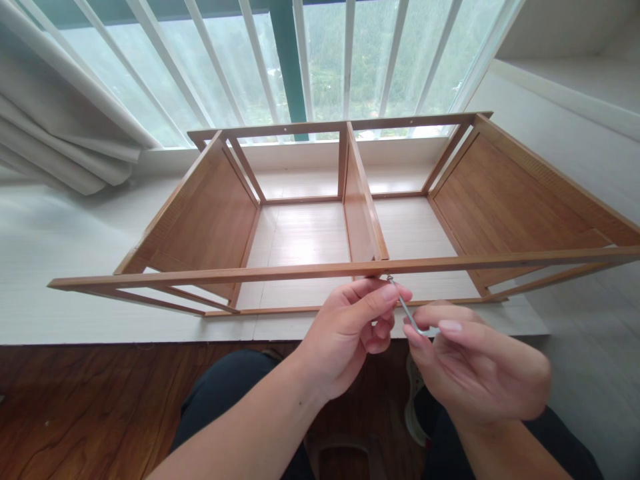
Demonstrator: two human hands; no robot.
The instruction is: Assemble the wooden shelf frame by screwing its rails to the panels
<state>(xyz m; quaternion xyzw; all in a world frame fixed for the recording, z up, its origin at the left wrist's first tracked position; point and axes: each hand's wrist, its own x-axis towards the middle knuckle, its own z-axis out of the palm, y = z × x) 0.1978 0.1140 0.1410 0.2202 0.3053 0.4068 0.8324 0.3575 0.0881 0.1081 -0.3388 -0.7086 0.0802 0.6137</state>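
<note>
A silver Allen key [406, 307] runs at a slant, its long arm reaching up to a small bolt [389, 277] at the front rail [300, 270] of a wooden frame. My left hand [350, 327] pinches the key's long arm close to the bolt, between thumb and forefinger. At the key's bent end, my right hand [475, 357] holds it with thumb and fingers. The bolt sits where the middle panel [363, 193] meets the front rail. How deep the bolt goes in cannot be made out.
The frame's left panel [205, 220] and right panel [540, 193] slope outward on a pale ledge [30, 267]. Behind it is a barred window [325, 67]. A grey curtain [65, 113] hangs at left, and a wall [575, 133] closes the right. Below lies a dark wooden floor [90, 400].
</note>
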